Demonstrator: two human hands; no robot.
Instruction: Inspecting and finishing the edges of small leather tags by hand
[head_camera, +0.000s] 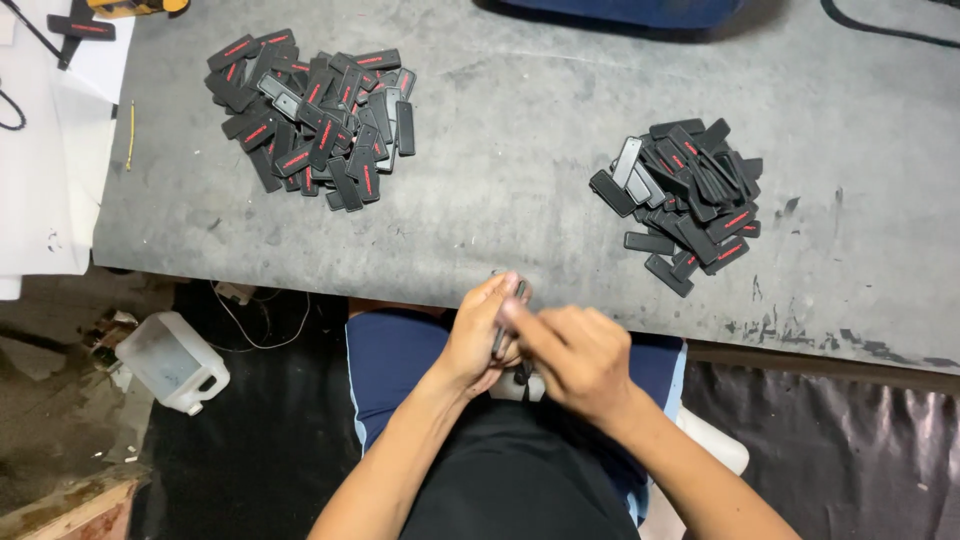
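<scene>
Hands meet just off the near edge of the grey table (520, 130), over the person's lap. The left hand (478, 335) is closed around a slim dark strip (503, 335), held nearly upright, and the right hand (575, 358) pinches the same strip near its top with fingertips (512, 308). 2 heaps of flat black tags lie on the table: the left heap (312, 115) sits far left, many pieces showing red marks, and the right heap (685, 205) lies right of the hands, nearer the edge. A white plastic jug (170, 362) lies on the floor at near left.
</scene>
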